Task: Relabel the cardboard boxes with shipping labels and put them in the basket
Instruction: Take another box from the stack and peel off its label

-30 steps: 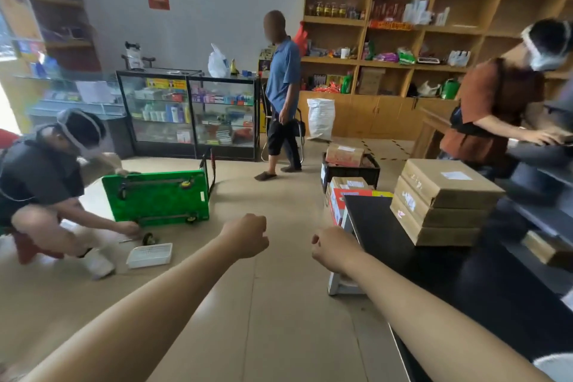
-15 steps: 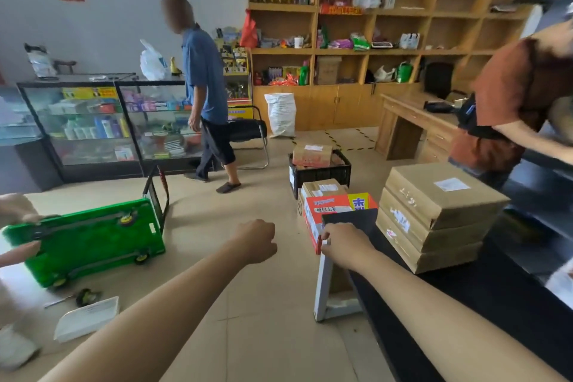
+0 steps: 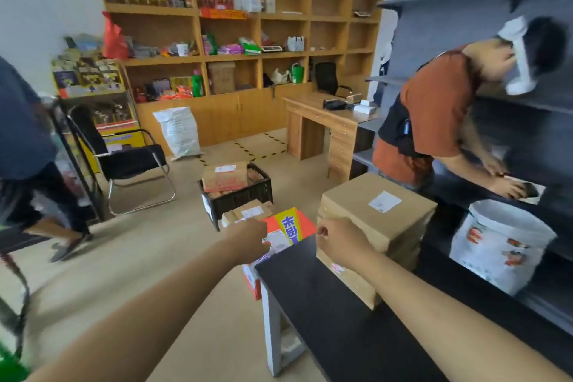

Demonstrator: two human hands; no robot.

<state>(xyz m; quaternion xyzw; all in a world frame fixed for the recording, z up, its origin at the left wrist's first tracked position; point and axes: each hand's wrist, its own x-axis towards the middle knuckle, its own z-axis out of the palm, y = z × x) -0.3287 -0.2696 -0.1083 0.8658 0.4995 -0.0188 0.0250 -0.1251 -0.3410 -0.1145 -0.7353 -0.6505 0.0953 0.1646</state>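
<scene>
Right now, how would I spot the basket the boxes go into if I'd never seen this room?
Find the wooden desk against the shelf wall, then look down to the floor in front of it. The black slatted basket sits there with a labelled cardboard box sticking out of its top. It is the only dark open-sided container; the boxes around it are plain cardboard.

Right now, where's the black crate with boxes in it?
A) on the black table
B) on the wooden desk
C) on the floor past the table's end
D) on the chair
C: the crate stands on the floor beyond the table, holding a labelled box.
</scene>
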